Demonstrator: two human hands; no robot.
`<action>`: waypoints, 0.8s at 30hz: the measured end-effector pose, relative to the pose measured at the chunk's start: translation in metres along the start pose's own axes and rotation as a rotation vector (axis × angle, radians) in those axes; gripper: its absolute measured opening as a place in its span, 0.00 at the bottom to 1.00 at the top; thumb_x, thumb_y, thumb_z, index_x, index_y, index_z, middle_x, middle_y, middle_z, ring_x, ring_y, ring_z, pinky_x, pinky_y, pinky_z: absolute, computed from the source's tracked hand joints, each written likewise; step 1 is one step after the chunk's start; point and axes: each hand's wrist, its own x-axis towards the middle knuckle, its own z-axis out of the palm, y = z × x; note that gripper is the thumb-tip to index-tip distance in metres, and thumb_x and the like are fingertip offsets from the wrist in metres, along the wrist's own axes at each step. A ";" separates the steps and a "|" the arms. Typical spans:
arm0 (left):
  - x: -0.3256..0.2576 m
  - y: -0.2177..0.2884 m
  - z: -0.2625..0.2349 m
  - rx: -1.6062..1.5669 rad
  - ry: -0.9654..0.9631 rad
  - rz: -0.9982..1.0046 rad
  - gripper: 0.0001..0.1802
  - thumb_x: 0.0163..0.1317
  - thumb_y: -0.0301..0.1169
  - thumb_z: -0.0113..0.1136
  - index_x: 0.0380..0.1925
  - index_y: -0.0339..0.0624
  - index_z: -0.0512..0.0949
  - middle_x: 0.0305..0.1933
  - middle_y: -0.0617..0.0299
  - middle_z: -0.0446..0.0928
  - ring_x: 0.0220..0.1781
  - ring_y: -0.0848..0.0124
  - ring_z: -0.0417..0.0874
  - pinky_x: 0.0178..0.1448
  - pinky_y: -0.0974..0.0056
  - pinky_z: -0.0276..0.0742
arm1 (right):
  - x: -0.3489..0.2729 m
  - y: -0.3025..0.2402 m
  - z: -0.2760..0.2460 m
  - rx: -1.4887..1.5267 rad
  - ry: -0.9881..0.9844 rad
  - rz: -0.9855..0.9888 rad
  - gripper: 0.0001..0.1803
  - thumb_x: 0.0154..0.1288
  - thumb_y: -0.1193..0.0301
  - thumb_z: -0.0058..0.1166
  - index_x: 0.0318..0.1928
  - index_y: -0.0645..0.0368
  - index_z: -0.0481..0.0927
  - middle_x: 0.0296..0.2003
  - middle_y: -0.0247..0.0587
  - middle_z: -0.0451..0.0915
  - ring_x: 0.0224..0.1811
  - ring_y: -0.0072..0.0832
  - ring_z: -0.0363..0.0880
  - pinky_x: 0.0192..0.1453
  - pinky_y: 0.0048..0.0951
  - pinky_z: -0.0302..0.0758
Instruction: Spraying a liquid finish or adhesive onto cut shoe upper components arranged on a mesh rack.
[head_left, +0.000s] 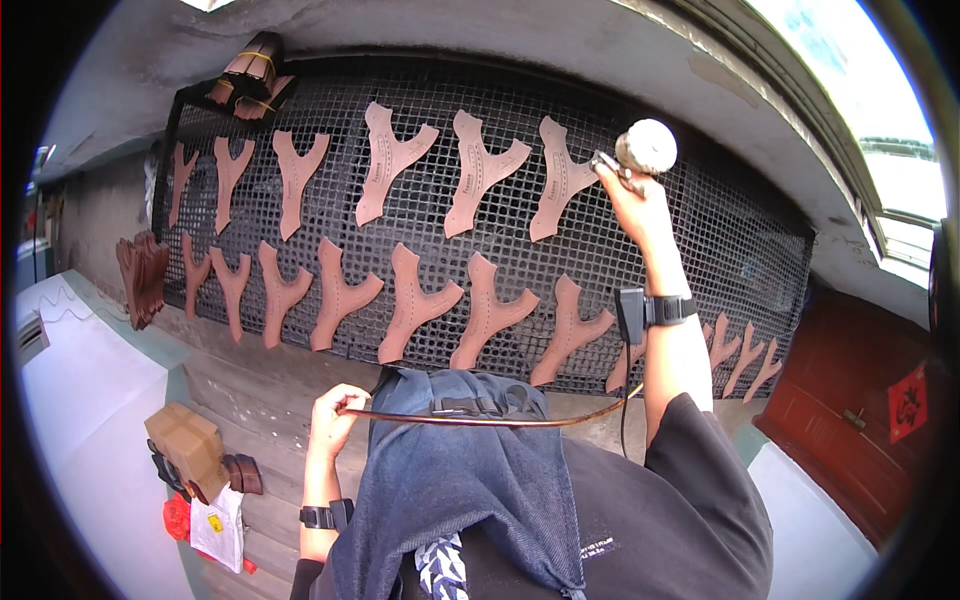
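Note:
My right hand (640,205) is wrapped round a spray gun (648,148) with a round whitish cup, held out over the far part of a black mesh rack (520,105). The gun's front end points left, close to a Y-shaped brown leather-like piece (556,185) in the far row. Near my body, my left hand (333,415) is closed on a thin amber hose (480,422). The hose crosses in front of me and curves up toward my right arm. Several more Y-shaped pieces (401,310) lie in two rows on the mesh.
Banded stacks of brown pieces (252,75) sit at the rack's far left corner, and another stack (142,278) hangs at its left end. A cardboard box (185,448) and a white bag (218,530) stand at lower left. A red-brown door (850,400) is at right.

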 end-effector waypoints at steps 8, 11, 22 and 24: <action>0.011 -0.003 -0.001 0.033 -0.036 0.013 0.05 0.65 0.28 0.64 0.37 0.38 0.83 0.28 0.73 0.75 0.31 0.85 0.70 0.36 0.75 0.67 | 0.003 0.016 -0.027 -0.026 0.199 0.025 0.22 0.65 0.47 0.63 0.42 0.54 0.88 0.31 0.43 0.87 0.37 0.30 0.87 0.47 0.32 0.78; 0.015 -0.004 -0.003 0.040 -0.023 0.017 0.05 0.65 0.27 0.63 0.37 0.38 0.83 0.28 0.74 0.75 0.30 0.85 0.70 0.35 0.76 0.66 | 0.005 0.022 -0.030 -0.054 0.195 0.053 0.22 0.64 0.47 0.64 0.42 0.53 0.88 0.32 0.42 0.87 0.38 0.29 0.87 0.48 0.32 0.78; 0.011 -0.008 0.000 0.023 -0.025 0.009 0.04 0.64 0.26 0.63 0.37 0.40 0.83 0.26 0.76 0.71 0.29 0.86 0.67 0.33 0.76 0.63 | -0.001 0.000 -0.007 0.085 0.051 0.021 0.16 0.67 0.58 0.64 0.42 0.59 0.88 0.31 0.37 0.86 0.35 0.17 0.81 0.45 0.24 0.76; 0.011 -0.004 0.001 0.011 -0.008 0.005 0.04 0.64 0.26 0.64 0.38 0.40 0.83 0.26 0.76 0.71 0.29 0.86 0.67 0.33 0.76 0.63 | 0.014 -0.003 0.000 0.196 0.148 -0.079 0.17 0.66 0.57 0.65 0.44 0.57 0.88 0.35 0.39 0.88 0.39 0.20 0.84 0.49 0.25 0.77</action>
